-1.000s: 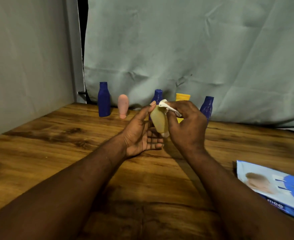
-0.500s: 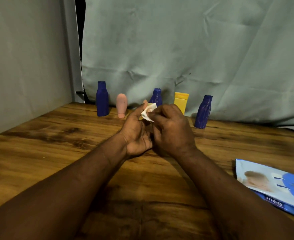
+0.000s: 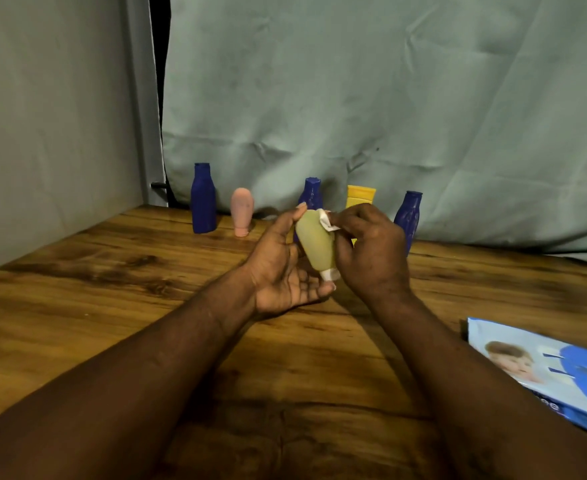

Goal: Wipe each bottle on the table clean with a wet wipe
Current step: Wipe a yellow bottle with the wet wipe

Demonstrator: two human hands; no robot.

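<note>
In the middle of the frame the person holds a pale yellow-green bottle (image 3: 316, 242) up off the wooden table (image 3: 112, 289), cap end pointing down. The left hand (image 3: 281, 268) cradles it, thumb tip against its upper end and curled fingers under the white cap. The right hand (image 3: 371, 251) pinches a small folded wet wipe (image 3: 326, 220) against the bottle's upper shoulder.

I judge this to be mid-wipe on this one bottle: the wipe touches only the top part, so the body and cap may yet need a pass.

Along the back edge, against the grey-green curtain (image 3: 389, 98), five more stand in a row: a tall blue bottle (image 3: 202, 199), a pink bottle (image 3: 241, 211), a blue bottle (image 3: 312, 194) partly hidden behind the hands, a yellow tube (image 3: 360, 197) and another blue bottle (image 3: 408, 216). Nothing shows which of them are already clean. The wipes pack (image 3: 544, 368) lies at lower right.
</note>
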